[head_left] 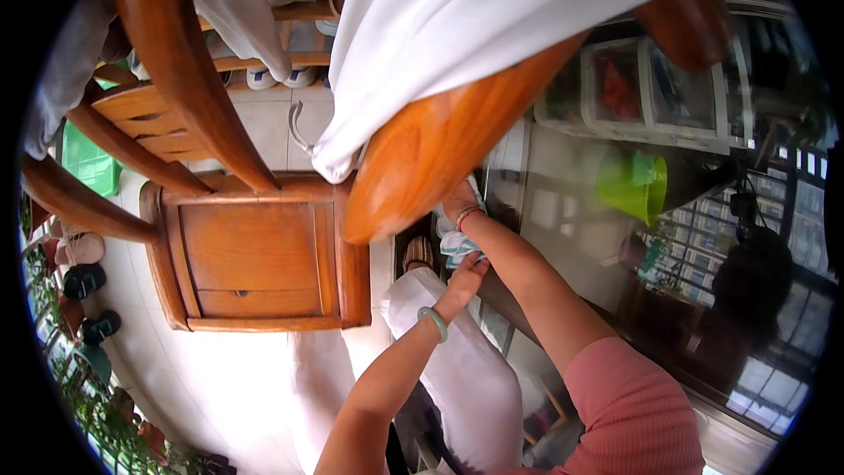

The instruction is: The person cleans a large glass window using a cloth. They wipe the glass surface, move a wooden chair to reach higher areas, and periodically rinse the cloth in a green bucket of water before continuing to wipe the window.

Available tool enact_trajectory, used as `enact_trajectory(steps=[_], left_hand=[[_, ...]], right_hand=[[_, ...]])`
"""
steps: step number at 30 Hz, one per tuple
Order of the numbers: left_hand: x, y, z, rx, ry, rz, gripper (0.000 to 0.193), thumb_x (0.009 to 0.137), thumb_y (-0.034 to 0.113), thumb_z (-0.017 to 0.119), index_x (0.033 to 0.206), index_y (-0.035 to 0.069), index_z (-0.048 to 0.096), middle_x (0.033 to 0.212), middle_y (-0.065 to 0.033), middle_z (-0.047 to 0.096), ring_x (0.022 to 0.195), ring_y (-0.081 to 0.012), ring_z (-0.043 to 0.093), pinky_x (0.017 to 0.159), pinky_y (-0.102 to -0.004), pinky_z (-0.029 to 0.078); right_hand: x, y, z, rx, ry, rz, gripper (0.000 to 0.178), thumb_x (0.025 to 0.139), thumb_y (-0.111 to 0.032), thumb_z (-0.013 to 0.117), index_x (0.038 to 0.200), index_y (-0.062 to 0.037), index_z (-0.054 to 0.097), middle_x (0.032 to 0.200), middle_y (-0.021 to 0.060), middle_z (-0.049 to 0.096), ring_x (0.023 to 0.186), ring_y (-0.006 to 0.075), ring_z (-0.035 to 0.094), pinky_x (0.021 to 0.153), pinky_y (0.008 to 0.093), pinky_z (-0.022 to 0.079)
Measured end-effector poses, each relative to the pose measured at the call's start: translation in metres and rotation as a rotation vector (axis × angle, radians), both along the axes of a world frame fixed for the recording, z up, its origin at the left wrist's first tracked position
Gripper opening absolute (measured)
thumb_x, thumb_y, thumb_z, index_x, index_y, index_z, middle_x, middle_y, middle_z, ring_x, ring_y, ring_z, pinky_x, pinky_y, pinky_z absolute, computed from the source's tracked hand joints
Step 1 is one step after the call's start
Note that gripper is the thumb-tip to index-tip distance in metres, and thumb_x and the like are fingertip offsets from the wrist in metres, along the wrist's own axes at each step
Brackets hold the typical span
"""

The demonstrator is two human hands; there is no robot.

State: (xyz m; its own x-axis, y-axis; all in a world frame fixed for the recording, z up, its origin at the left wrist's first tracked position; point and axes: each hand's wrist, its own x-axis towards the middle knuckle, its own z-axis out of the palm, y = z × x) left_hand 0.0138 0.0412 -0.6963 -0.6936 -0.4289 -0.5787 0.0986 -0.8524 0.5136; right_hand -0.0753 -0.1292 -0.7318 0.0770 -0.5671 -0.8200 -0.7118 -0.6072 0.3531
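A white cloth with green stripes (457,248) is bunched low beside the dark glass-topped surface, near the tip of the chair's wooden armrest. My right hand (460,200), with a red bracelet at its wrist, is closed on the cloth's upper part; the armrest hides some of its fingers. Just nearer to me, my left hand (468,278), below a pale green bangle (434,324), has its fingers bent in at the cloth's lower edge. White fabric (492,22) drapes over the wooden armrest (440,154) above both hands.
A wooden chair (251,246) stands at left. On the glass surface (563,255) at right there are reflections and a lime-green container (635,186). Clear drawers (651,92) sit at the far right. Shoes (83,248) and plants (114,413) line the left edge.
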Motion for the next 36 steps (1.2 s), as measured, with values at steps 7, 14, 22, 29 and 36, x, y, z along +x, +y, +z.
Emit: enact_trajectory(steps=[7,14,22,29,36], left_hand=[[0.031,-0.014,0.107,-0.183,-0.226,-0.048,0.047,0.095,0.038,0.049,0.128,0.006,0.059,0.128,-0.0195,0.059,0.123,-0.0353,0.051,0.105,-0.0423,0.034],[0.026,-0.035,0.226,-0.428,-0.316,-0.021,0.031,0.095,0.031,0.052,0.106,0.004,0.061,0.104,-0.0174,0.063,0.105,-0.0357,0.056,0.098,-0.0478,0.035],[-0.008,-0.102,0.321,-0.615,-0.227,0.329,0.035,0.094,0.026,0.053,0.115,-0.003,0.056,0.111,-0.0221,0.058,0.108,-0.0413,0.053,0.096,-0.0466,0.037],[-0.019,-0.141,0.324,-0.809,-0.213,0.229,0.047,0.096,0.029,0.051,0.134,0.003,0.042,0.135,-0.017,0.045,0.129,-0.0345,0.04,0.107,-0.0563,0.026],[-0.009,-0.115,0.226,-0.621,-0.324,0.01,0.047,0.097,0.032,0.05,0.139,0.011,0.04,0.136,-0.0125,0.045,0.132,-0.0321,0.04,0.108,-0.0597,0.022]], right_hand=[[0.014,0.048,0.072,0.269,-0.166,-0.036,0.027,0.085,-0.023,0.052,0.084,-0.0198,0.078,0.096,-0.0032,0.074,0.108,0.0133,0.056,0.094,0.0423,0.03],[-0.012,0.035,0.164,0.296,-0.147,0.044,0.025,0.083,-0.025,0.053,0.088,-0.0209,0.076,0.102,-0.0071,0.071,0.119,0.0129,0.052,0.096,0.0418,0.03],[-0.046,-0.071,0.304,-0.169,-0.148,0.09,0.029,0.087,-0.029,0.052,0.105,-0.0184,0.072,0.116,-0.0021,0.063,0.127,0.0195,0.044,0.106,0.0418,0.027],[-0.097,-0.132,0.283,-0.469,-0.089,0.122,0.037,0.093,-0.026,0.043,0.121,-0.0086,0.062,0.131,0.0069,0.056,0.136,0.025,0.037,0.11,0.0459,0.023],[-0.043,-0.081,0.155,-0.243,-0.05,-0.195,0.042,0.091,-0.021,0.044,0.129,-0.0093,0.058,0.143,0.0081,0.049,0.141,0.0248,0.032,0.113,0.0458,0.021]])
